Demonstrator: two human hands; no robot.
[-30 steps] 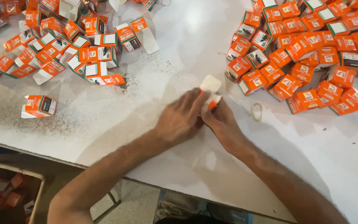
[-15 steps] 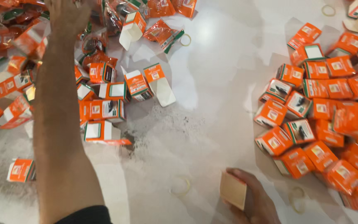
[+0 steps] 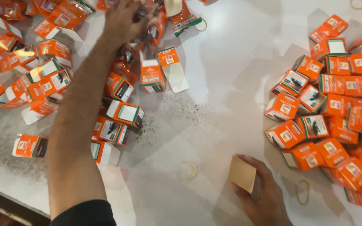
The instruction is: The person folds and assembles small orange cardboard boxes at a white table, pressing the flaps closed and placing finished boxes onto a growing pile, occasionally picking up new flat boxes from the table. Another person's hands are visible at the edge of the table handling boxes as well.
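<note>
My left hand (image 3: 124, 21) stretches far across the white table (image 3: 223, 96) into a heap of orange packets and open small orange cartons (image 3: 122, 113) at the upper left. Its fingers curl over the packets near the top edge; what they grip is hidden. My right hand (image 3: 262, 196) rests near the front edge and holds a small carton (image 3: 243, 173) with its plain tan side up. Just right of it lies a pile of closed orange cartons (image 3: 336, 117).
Yellow rubber bands lie loose on the table, one (image 3: 189, 170) left of my right hand and one (image 3: 302, 192) to its right. Dark crumbs speckle the middle (image 3: 177, 117). The table's front edge (image 3: 9, 196) runs along the lower left.
A second ago both hands were together on one carton. My left hand has since reached up to the far-left heap, while my right keeps the carton low at the front.
</note>
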